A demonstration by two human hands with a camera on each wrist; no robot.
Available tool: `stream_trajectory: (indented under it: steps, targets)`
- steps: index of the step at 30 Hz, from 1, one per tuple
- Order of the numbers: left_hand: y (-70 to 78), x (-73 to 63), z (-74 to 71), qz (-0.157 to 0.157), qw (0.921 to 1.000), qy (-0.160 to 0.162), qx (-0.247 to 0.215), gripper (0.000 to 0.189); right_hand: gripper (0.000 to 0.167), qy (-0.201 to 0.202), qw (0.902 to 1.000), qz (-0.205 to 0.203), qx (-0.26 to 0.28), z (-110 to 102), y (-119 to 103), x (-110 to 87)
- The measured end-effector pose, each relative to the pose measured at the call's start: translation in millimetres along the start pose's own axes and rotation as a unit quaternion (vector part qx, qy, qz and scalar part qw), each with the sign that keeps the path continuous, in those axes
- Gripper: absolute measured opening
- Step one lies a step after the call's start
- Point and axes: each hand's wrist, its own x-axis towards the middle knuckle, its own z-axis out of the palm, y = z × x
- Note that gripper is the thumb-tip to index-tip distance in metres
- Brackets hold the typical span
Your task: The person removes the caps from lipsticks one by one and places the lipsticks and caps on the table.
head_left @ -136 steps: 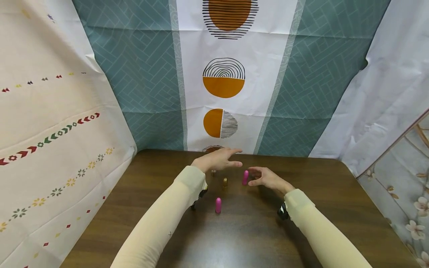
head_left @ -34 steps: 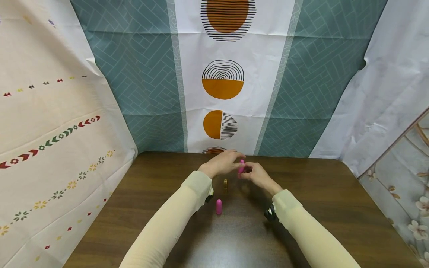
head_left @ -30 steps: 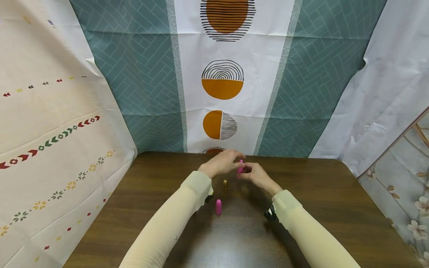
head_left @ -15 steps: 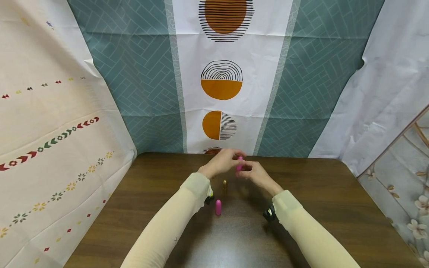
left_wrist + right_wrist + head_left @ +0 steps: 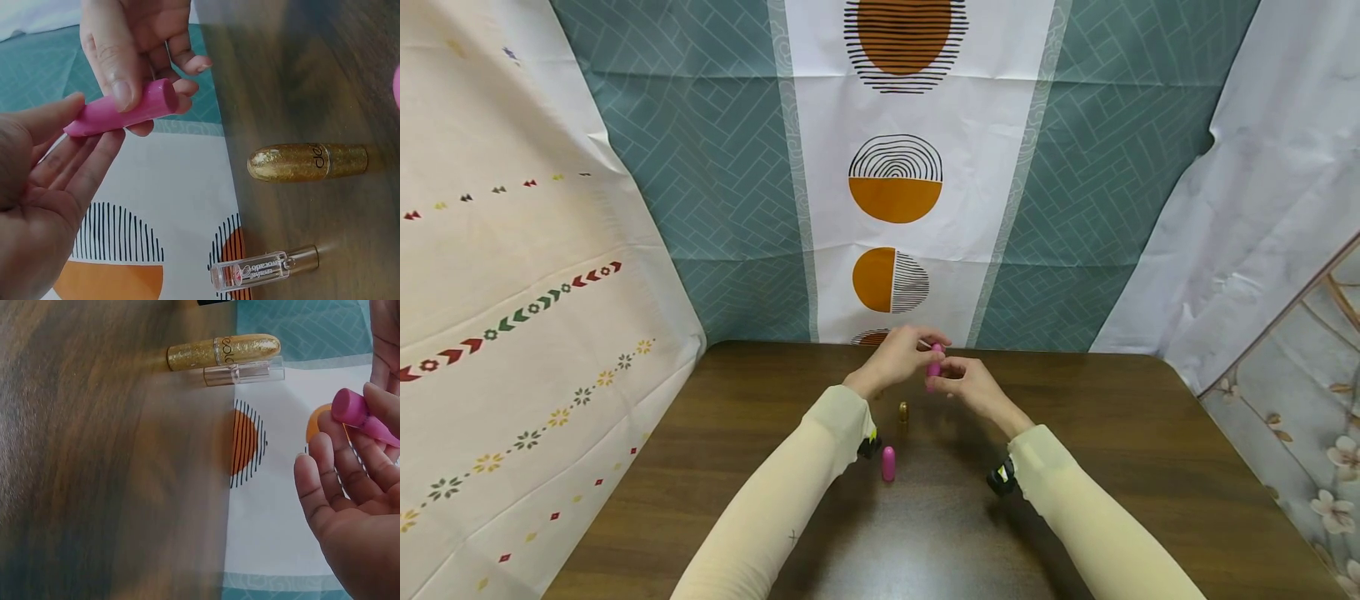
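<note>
A pink lipstick tube (image 5: pixel 934 367) is held upright above the table between both hands. My left hand (image 5: pixel 897 358) pinches its rounded upper end, thumb against fingers. Around the flat lower end, my right hand (image 5: pixel 976 387) closes thumb and fingertips, plain in the left wrist view. Below the hands stands a glittery gold lipstick (image 5: pixel 306 162), with a clear-capped lipstick (image 5: pixel 265 270) near it. The left hand and sleeve mostly hide that clear one in the head view. Closer to me stands a second pink lipstick tube (image 5: pixel 888 464), upright.
The brown wooden table (image 5: pixel 1075 467) spreads beneath both forearms. A patterned curtain (image 5: pixel 902 275) hangs behind its far edge. Embroidered cream cloth (image 5: pixel 550 350) hangs at the left, and floral cloth (image 5: pixel 1307 467) at the right.
The pink lipstick stood on the table with my right hand beside it. Both hands now hold it, raised and shifted slightly left. Over the last second it has risen a little further.
</note>
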Motion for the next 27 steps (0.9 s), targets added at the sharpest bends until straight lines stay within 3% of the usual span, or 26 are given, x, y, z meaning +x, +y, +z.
stream_trajectory:
  steps: [5,16,27]
  targets:
    - [-1.8,-1.2,-0.6,-0.004,0.9993,0.02,-0.03,0.023,0.031,0.016,0.999,0.0,0.042,0.7,0.0,-0.9]
    - [-1.7,-1.2,-1.7,0.001,0.9991,0.031,-0.029,0.023,0.033,0.049,0.9926,0.025,0.108,6.8,4.6,-1.0]
    - [-2.7,0.0,-1.6,0.0,0.9986,0.032,-0.042,0.025,0.039,0.038,0.9745,0.033,0.219,7.4,1.5,-5.1]
